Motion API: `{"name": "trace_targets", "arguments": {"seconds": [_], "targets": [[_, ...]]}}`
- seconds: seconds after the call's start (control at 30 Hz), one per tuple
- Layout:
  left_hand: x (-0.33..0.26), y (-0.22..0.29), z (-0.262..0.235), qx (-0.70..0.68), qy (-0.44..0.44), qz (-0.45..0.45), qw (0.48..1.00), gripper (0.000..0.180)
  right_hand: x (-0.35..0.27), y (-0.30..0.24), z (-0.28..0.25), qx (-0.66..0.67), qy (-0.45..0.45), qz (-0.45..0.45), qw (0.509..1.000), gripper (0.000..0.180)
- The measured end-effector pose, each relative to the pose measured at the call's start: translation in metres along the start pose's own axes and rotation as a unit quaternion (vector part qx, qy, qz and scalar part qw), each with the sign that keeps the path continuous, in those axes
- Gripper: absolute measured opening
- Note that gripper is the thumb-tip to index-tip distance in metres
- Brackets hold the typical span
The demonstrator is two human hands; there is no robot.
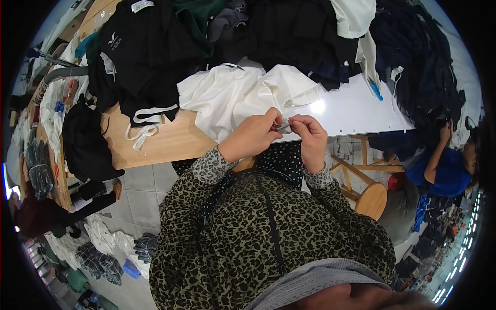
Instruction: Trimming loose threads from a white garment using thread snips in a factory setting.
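White garment (217,95) is lying bunched on the table (170,147) straight ahead of you, its lower folds reaching close to the near edge. Your left hand (253,135) is closing its fingers around a small red-and-grey item (274,127); too small to tell what it is. Your right hand (311,139) is pinching a pale piece (284,129) between thumb and forefinger, tips almost meeting the left's; can't tell whether that piece is joining the garment. Both hands are working right at the near edge, right in front of your torso, so toward you it's staying tight.

Room check: on the left, bare wood is showing between the garment and the black cloth (85,139) that is draping over the table's left end. White ties (142,134) are sitting on that wood, so they're taking some of it. On the right, the white panel (351,111) is giving you the widest bare surface, running out to its corner. Far side is filling up: dark clothes (155,41) are heaping right behind the garment, and a navy pile (413,57) is bounding the right. Off the edge, a wooden stool (372,200) is standing near your right elbow; a co-worker in blue (447,173) is occupying the far right.
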State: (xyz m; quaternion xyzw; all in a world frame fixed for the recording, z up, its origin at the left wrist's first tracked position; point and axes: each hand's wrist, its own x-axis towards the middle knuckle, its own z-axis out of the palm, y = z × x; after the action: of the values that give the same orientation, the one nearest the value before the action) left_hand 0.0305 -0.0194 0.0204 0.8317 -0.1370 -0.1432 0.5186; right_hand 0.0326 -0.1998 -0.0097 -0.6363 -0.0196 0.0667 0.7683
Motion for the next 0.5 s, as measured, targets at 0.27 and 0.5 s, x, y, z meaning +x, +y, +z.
{"name": "trace_targets", "arguments": {"seconds": [0.27,0.5], "targets": [[-0.0041,-0.0006,-0.0052,0.018,0.023,0.008,1.000,0.027,-0.0006,-0.0002,0.0018,0.001,-0.002,-0.010,1.000,0.012],[-0.0010,-0.0036,-0.0010,0.051,0.024,0.020,0.998,0.026,-0.0006,0.0010,0.0017,-0.001,-0.007,-0.017,1.000,0.011]]}}
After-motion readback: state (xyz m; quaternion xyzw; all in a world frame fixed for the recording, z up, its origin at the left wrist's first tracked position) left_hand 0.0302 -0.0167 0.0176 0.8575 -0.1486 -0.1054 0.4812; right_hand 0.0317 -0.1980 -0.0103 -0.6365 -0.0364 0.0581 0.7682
